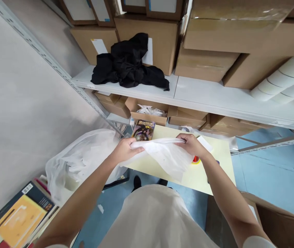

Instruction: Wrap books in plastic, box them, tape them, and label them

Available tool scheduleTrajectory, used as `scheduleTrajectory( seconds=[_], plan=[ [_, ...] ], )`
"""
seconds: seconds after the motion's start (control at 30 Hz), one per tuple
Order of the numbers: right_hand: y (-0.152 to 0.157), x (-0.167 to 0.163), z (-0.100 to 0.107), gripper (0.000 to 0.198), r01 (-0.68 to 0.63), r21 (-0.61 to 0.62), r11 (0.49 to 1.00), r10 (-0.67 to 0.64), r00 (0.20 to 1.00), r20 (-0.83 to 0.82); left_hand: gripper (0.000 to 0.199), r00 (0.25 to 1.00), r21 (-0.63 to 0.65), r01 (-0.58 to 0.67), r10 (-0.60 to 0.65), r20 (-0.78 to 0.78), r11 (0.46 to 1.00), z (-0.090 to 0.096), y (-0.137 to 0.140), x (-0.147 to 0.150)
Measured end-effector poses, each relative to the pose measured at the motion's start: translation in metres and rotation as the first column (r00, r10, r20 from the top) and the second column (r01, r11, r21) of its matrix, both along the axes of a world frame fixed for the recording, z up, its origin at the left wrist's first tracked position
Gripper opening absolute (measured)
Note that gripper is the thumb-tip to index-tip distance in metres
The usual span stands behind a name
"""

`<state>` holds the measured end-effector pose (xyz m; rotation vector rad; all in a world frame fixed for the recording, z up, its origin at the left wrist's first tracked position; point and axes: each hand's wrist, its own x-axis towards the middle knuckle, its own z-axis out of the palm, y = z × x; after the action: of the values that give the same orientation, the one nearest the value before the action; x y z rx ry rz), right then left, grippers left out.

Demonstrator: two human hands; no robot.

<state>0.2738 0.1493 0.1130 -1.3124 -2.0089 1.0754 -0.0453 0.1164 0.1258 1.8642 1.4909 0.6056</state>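
Stretched between my two hands is a thin white foam sheet (pixel 167 155), bunched along its top edge and hanging loose below. My left hand (pixel 127 150) pinches its left end between thumb and fingers. At the other end my right hand (pixel 190 144) grips the sheet, fingers closed. Beyond my left hand, a book with a dark illustrated cover (pixel 143 131) lies on the pale yellow table (pixel 219 172). Under my right hand a red and yellow roll (pixel 196 159) shows in part. A white card-like piece (pixel 205 143) is partly hidden behind that hand.
A large translucent bag (pixel 92 137) with white material stands left. Stacked books (pixel 20 217) lie lower left. Shelving (pixel 141 91) ahead holds cardboard boxes (pixel 209 65), black cloth (pixel 130 62) and white rolls (pixel 278 82). An open carton (pixel 278 220) stands lower right.
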Motion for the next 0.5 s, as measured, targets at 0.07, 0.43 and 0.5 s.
scheduleTrajectory(
  seconds=[0.07, 0.43, 0.5],
  plan=[
    [0.011, -0.010, 0.001, 0.021, 0.011, -0.018, 1.000, -0.012, 0.997, -0.075, 0.033, 0.997, -0.008, -0.036, 0.036, 0.075, 0.999, 0.006, 0.000, -0.016],
    [0.011, -0.167, -0.014, 0.036, 0.073, -0.372, 0.925, -0.216, 0.908, -0.359, 0.028, 0.947, -0.014, -0.275, 0.274, 0.169, 0.961, -0.012, -0.051, -0.144],
    [0.010, -0.189, -0.017, 0.038, 0.089, -0.389, 0.917, -0.246, 0.894, -0.375, 0.024, 0.940, -0.099, -0.255, 0.271, 0.205, 0.962, -0.014, -0.059, -0.175]
  ],
)
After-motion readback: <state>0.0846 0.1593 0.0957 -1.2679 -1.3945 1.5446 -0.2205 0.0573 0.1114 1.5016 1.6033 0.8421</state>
